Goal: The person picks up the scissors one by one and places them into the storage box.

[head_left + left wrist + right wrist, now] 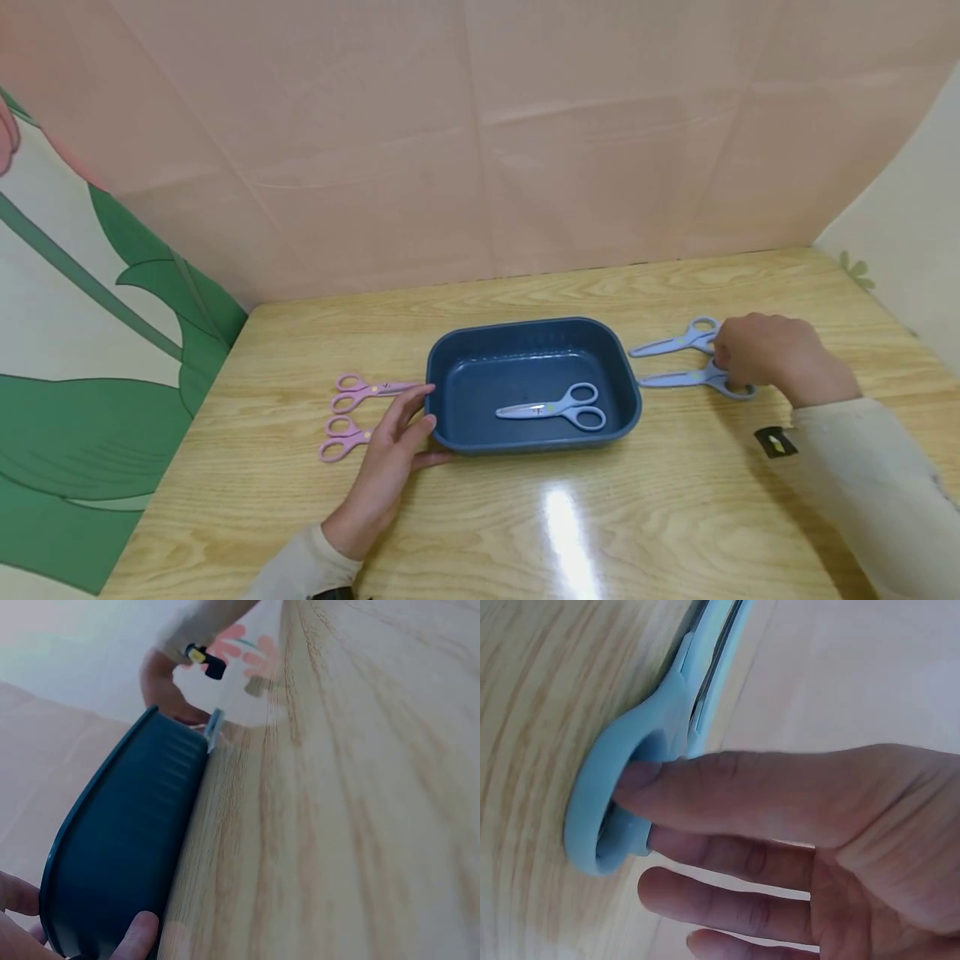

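Blue scissors (678, 379): nearer pair, at the right grip (768, 352), thumb and finger clamped on a handle loop; likely light, stiff, slick; the loop suits holding.
Tray (525, 448): beside the left grip (386, 462), fingers apart against its end; probably rigid.
Hidden: farther blue pair (663, 346), handle partly behind the right grip; nearer pink pair (335, 454), blades behind the left.

Tray (468, 408): mid worktop (480, 533)
In tray: inner scissors (553, 409), toward front
Left of tray: rear-left scissors (369, 390) behind front-left scissors (356, 437)
Right of tray: rear-right scissors (684, 342) behind front-right scissors (690, 378)
Left hand (390, 454): at tray's left end
Right hand (772, 354): on front-right scissors' handles
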A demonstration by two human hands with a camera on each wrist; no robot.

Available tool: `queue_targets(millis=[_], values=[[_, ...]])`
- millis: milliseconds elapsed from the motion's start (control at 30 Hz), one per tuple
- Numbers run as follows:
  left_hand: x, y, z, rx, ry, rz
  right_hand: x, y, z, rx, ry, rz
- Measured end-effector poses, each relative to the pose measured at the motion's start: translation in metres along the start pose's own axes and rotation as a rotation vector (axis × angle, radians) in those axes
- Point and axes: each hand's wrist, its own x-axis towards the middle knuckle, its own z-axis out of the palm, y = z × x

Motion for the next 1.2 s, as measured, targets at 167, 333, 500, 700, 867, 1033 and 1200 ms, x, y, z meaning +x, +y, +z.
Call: queue_targets(millis=[167, 333, 500, 700, 867, 1033, 1200], values=[[0.001, -0.001, 0.000, 0.004, -0.003, 0.000, 0.002, 0.001, 0.004, 0.020, -0.005, -0.012], [0.001, -0.002, -0.001, 0.009, -0.002, -0.010, 0.001, 0.001, 0.004, 0.029, -0.005, -0.021], [0.002, -0.003, -0.002, 0.014, -0.006, -0.005, -0.002, 0.002, -0.005, 0.034, -0.042, -0.025], [0.002, -0.003, -0.002, 0.022, -0.005, 0.000, -0.004, 0.002, -0.011, 0.060, -0.027, -0.015], [0.002, -0.002, -0.002, 0.019, -0.005, -0.015, -0.005, 0.005, -0.012, 0.079, -0.010, -0.048], [0.002, -0.002, -0.002, 0.023, -0.009, -0.029, -0.006, 0.008, -0.012, 0.079, 0.017, -0.076], [0.002, -0.002, -0.002, 0.019, -0.010, -0.025, -0.006, 0.008, -0.013, 0.081, 0.008, -0.104]])
